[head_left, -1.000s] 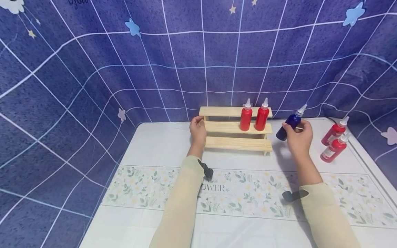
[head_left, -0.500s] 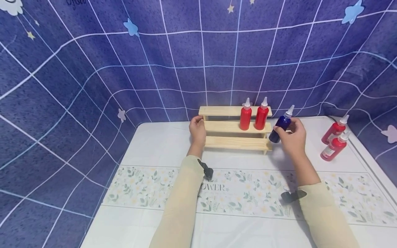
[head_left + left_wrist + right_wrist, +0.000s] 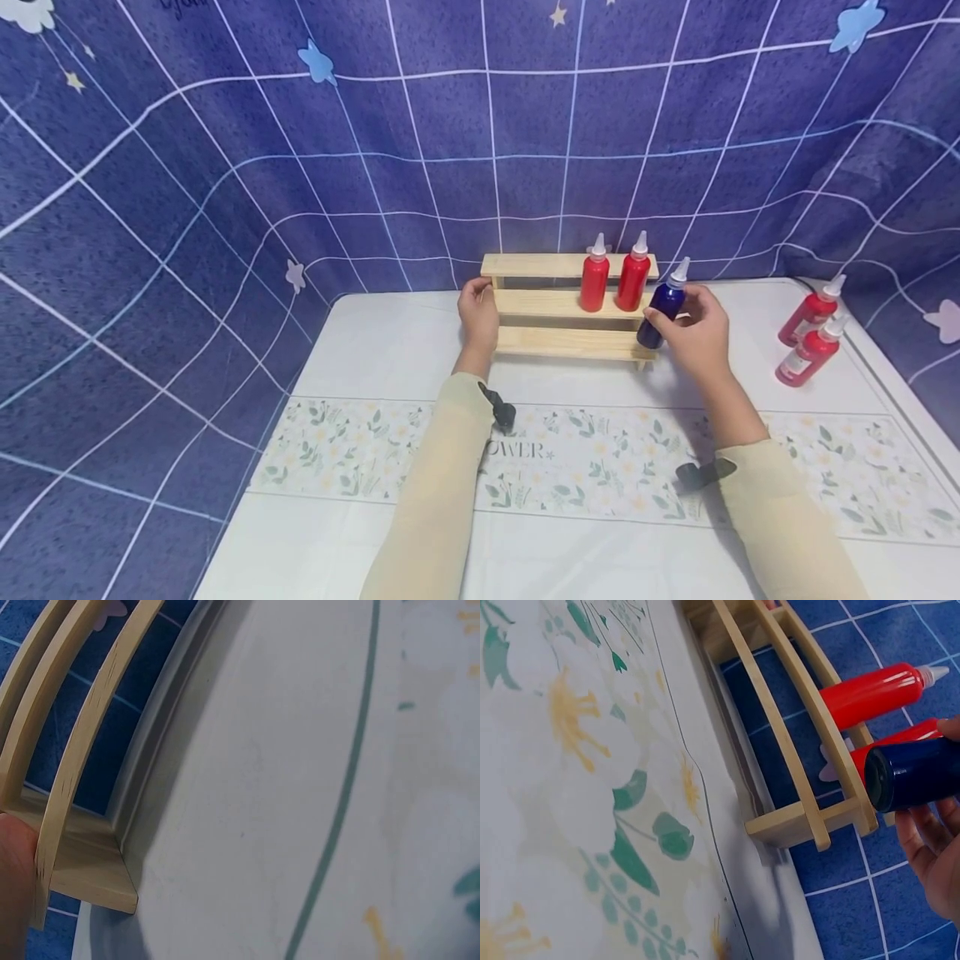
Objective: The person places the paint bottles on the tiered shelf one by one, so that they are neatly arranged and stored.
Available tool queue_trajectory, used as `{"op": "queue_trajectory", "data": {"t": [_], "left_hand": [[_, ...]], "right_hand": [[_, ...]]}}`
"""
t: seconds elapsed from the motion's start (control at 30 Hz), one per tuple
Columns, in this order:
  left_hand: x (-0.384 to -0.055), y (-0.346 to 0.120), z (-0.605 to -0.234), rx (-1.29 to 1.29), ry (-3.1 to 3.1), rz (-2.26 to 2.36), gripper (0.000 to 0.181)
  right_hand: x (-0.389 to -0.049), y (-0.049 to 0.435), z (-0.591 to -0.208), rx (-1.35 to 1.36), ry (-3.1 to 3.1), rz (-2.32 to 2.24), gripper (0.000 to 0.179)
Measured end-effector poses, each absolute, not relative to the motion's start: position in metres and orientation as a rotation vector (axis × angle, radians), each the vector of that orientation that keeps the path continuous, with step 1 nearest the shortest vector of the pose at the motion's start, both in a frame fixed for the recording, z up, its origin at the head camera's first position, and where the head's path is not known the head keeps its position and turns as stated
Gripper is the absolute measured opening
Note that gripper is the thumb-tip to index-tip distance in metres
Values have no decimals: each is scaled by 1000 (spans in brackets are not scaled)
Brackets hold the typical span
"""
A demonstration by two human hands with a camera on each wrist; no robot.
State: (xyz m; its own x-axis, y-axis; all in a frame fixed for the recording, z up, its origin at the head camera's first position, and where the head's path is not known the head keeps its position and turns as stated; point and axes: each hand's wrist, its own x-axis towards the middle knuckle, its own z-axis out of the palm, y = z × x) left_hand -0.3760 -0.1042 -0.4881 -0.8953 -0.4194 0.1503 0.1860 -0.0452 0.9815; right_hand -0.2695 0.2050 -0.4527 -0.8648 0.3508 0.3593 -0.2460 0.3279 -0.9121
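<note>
A three-tier wooden display stand (image 3: 566, 342) is at the back of the table. My left hand (image 3: 478, 317) grips its left end; the left wrist view has a fingertip (image 3: 15, 851) against the end of one plank. Between the thumb and fingers of my right hand (image 3: 701, 340) is a dark blue squeeze bottle (image 3: 663, 308) with a white nozzle, tilted, its base overlapping the right end of the lowest tier. From the right wrist its round bottom (image 3: 881, 778) shows beyond the stand's end. Two red squeeze bottles, one (image 3: 595, 283) left of the other (image 3: 633, 282), stand on the middle tier.
Two more red squeeze bottles, one farther back (image 3: 808, 318) and one nearer (image 3: 806, 357), stand close together at the table's right. Behind the stand hangs a blue grid-patterned curtain (image 3: 420, 183). A floral band (image 3: 600, 467) crosses the white tablecloth (image 3: 390, 350).
The right hand has carried the blue bottle leftward, from beside the stand to its right end, and the bottle leans less. The left hand keeps its place on the stand.
</note>
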Motion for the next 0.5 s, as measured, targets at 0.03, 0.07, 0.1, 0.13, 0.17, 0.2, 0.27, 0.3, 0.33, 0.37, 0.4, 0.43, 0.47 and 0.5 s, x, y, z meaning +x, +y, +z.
{"op": "queue_trajectory", "data": {"t": [0.03, 0.07, 0.1, 0.13, 0.17, 0.2, 0.27, 0.3, 0.33, 0.37, 0.4, 0.43, 0.47, 0.5], "left_hand": [[-376, -104, -488, 250, -1826, -1996, 17], [-376, -104, -487, 251, -1823, -2001, 17], [-377, -104, -487, 253, -1821, -2004, 16], [-376, -104, -487, 253, -1819, -2006, 16], [-377, -104, -487, 252, -1816, -2007, 16], [-377, -103, -487, 250, -1815, -2007, 16], [-377, -103, -487, 246, -1810, -2007, 17], [-376, -103, -487, 243, -1807, -2006, 17], [-376, -103, -487, 241, -1802, -2008, 17], [-376, -103, -486, 240, -1800, -2009, 17], [-376, -103, -486, 239, -1798, -2011, 17], [-376, -104, -486, 238, -1798, -2011, 17], [-375, -104, -486, 238, -1799, -2011, 17], [-375, -104, -486, 239, -1800, -2011, 17]], "right_hand": [[-269, 204, -452, -79, -2102, 1563, 40], [-268, 203, -452, -64, -2106, 1556, 41], [-268, 201, -452, -47, -2109, 1549, 42], [-268, 201, -452, -35, -2115, 1539, 44], [-268, 200, -453, -23, -2123, 1526, 45], [-268, 199, -453, -12, -2126, 1515, 47], [-267, 197, -453, 10, -2138, 1483, 48], [-267, 196, -453, 12, -2146, 1465, 49], [-267, 195, -453, 12, -2155, 1446, 49], [-267, 194, -453, 13, -2161, 1427, 48], [-266, 193, -453, 10, -2168, 1411, 48], [-266, 192, -453, 7, -2179, 1401, 48], [-265, 191, -453, 6, -2189, 1395, 48], [-265, 190, -453, 5, -2200, 1394, 47]]}}
